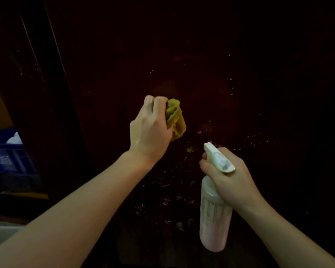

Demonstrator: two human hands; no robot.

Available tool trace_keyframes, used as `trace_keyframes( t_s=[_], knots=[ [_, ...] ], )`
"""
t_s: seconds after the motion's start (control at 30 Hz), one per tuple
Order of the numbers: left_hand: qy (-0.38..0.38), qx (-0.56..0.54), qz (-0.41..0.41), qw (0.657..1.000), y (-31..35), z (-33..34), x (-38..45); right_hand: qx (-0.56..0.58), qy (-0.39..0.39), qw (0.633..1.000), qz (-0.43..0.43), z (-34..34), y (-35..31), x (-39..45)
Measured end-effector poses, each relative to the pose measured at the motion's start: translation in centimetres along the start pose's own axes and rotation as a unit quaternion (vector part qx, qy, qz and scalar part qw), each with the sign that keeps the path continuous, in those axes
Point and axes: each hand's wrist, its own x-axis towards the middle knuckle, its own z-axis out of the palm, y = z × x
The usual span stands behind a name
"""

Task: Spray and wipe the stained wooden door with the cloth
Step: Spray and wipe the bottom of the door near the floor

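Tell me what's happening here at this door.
A person is cleaning a dark wooden door. The left hand grips a bunched yellow cloth against the wood, while the right hand holds a spray bottle aimed at the door. Coloured specks still dot the wood below the cloth.

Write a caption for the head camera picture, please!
Left hand wipes the dark door with a yellow cloth; right hand holds a spray bottle.
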Motion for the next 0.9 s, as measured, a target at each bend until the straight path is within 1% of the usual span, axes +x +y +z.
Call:
trace_keyframes(
  t_s=[0.07,0.23,0.3,0.47,0.5,0.63,0.7,0.8,0.9],
  knots=[
    [0.008,0.004,0.004,1.0,0.5,0.2,0.4,-0.002,0.0,1.0,-0.003,0.1,0.1,0.1],
    [-0.002,0.023,0.029,0.999,0.1,1.0,-0.3,-0.008,0.071,0.997,0.003,-0.2,0.7,0.2],
    [-0.016,0.027,0.037,0.999,0.0,1.1,-0.6,0.001,0.064,0.998,0.006,-0.5,0.9,0.3],
    [-0.04,0.033,0.039,0.998,-0.3,1.2,-1.8,0.003,-0.011,1.0,0.013,-0.7,0.6,0.2],
    [-0.042,0.034,0.043,0.998,-0.3,1.1,-1.9,0.006,-0.006,1.0,0.013,-0.7,0.6,0.3],
    [-0.047,0.031,0.051,0.997,-0.3,0.9,-2.0,-0.008,0.065,0.998,0.017,-0.7,0.6,0.3],
    [-0.043,0.031,0.05,0.997,-0.3,0.9,-2.0,-0.011,0.076,0.997,0.019,-0.9,0.7,0.1],
    [-0.047,0.031,0.035,0.998,-0.2,1.0,-2.1,0.007,0.049,0.999,0.021,-1.3,1.0,-0.3],
    [-0.052,0.037,0.025,0.998,-0.1,1.1,-2.1,-0.002,0.015,0.999,0.029,-1.5,1.2,-0.4]
  ],
)
